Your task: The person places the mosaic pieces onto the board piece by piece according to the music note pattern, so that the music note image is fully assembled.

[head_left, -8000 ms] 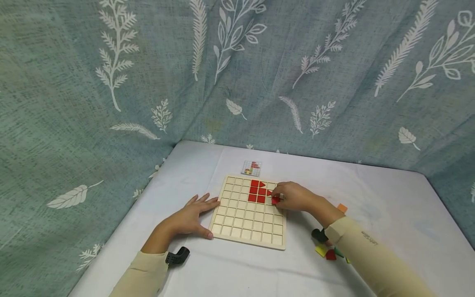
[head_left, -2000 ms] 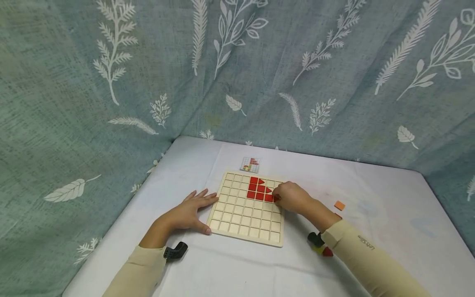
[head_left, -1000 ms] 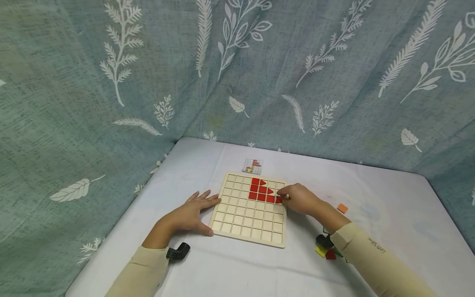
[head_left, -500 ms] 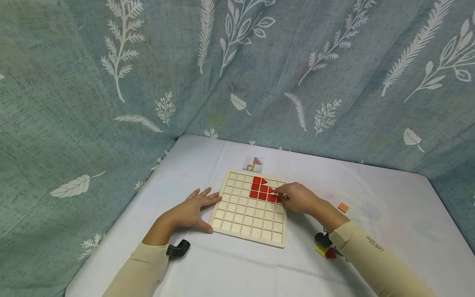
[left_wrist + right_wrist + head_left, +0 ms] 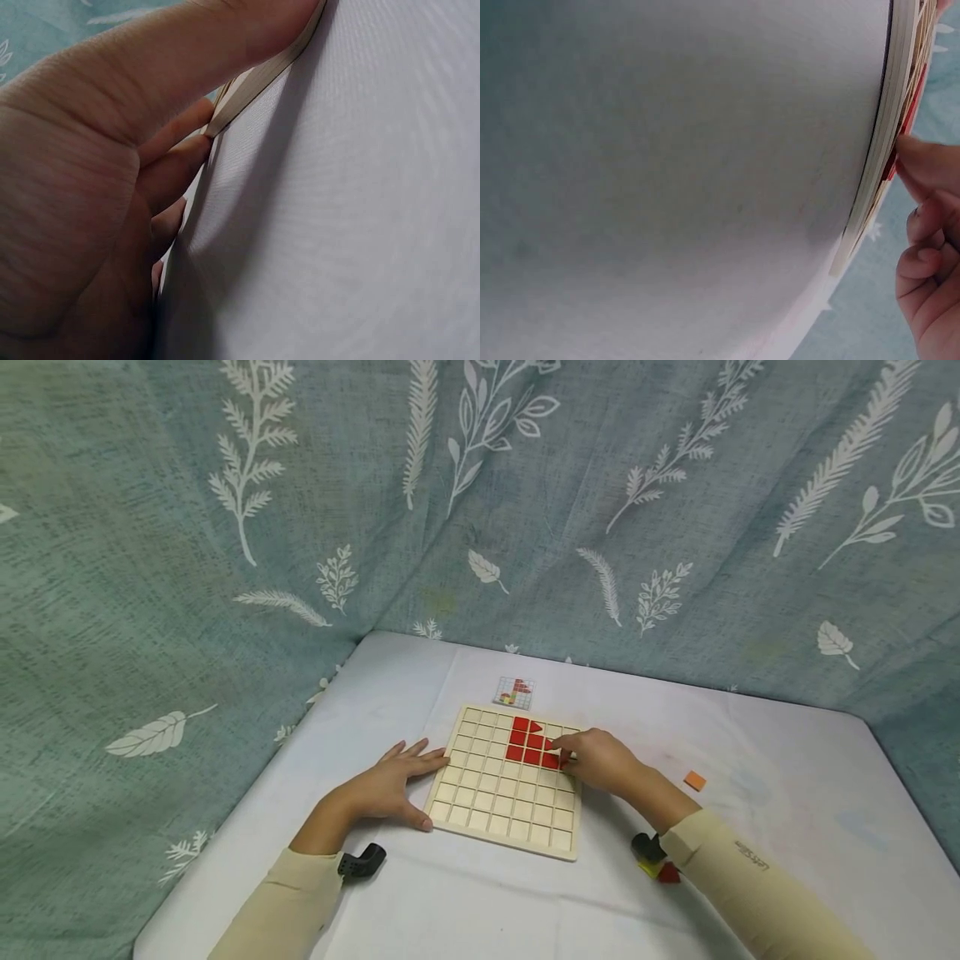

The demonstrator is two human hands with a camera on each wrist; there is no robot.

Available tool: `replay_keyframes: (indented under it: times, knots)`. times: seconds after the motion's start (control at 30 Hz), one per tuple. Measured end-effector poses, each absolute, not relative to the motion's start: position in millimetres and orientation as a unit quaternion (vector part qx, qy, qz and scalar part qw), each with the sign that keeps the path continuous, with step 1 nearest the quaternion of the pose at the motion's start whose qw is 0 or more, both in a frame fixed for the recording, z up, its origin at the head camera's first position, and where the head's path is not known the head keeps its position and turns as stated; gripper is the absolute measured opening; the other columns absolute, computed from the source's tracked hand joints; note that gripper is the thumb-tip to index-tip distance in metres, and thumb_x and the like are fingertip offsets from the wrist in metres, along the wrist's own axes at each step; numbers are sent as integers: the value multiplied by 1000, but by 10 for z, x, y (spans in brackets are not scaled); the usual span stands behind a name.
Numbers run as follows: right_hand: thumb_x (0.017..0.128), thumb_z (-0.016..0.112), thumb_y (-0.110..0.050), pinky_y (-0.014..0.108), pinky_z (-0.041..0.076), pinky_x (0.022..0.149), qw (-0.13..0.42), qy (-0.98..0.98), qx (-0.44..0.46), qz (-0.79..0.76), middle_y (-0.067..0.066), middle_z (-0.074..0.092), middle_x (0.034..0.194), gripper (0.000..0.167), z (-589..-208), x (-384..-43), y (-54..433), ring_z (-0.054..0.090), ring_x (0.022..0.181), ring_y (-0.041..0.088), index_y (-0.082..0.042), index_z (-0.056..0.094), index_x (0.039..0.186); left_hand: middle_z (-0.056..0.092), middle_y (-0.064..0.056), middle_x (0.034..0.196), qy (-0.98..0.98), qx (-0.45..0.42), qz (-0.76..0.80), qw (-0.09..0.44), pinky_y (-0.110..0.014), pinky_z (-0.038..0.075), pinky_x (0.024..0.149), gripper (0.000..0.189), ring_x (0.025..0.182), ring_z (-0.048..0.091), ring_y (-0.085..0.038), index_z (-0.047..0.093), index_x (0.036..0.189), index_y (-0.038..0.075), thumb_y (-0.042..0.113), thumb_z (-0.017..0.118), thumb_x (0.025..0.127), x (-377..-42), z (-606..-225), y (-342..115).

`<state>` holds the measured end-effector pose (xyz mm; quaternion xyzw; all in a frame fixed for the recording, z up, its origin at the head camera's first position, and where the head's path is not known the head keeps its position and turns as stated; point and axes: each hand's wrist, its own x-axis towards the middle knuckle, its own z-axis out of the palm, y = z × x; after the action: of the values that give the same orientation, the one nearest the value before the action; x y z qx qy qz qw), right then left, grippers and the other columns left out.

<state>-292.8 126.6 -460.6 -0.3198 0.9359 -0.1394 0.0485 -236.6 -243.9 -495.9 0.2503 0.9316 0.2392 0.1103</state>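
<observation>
My left hand lies beside the wooden grid board with its fingers spread. Its fingertips and thumb touch the board's left edge, and the left wrist view shows them against the rim. My right hand is over the board's right edge. In the right wrist view its thumb presses a red tile at the rim, while the other visible fingers curl above without touching it. Red squares fill stepped rows, and a red triangle ends the top row. The right hand partly covers the lower row ends.
A small pattern card lies behind the board. On the white tablecloth, an orange tile lies to the right. Yellow tile and red tile lie under the right forearm, partly hidden. A leaf-print curtain hangs behind.
Since 8 seconds ago, a red square and triangle have come to lie in the third row. Lately my right fingers have shifted slightly over the row ends; my left hand stays.
</observation>
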Motion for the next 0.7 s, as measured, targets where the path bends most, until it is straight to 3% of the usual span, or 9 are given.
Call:
replay_keyframes:
  times: [0.3,0.7]
  knots:
    - [86,73,-9,34,55,74,43,936,-312,-155,-2,71,93,27,-4593,-2926,1389,66,89,17,-12,70,114,28,7,156,933,251,235,110,-47,-4,117,117,148,7,-20,40,151,19,69,82,53,-2381,-4983,-2466]
    - [91,68,-9,32,53,74,42,940,-314,-126,-3,70,96,24,-4604,-2917,1330,63,86,13,-13,71,115,29,5,156,929,260,238,112,-48,-3,117,117,148,8,-23,40,151,17,68,82,54,-2365,-4950,-2444]
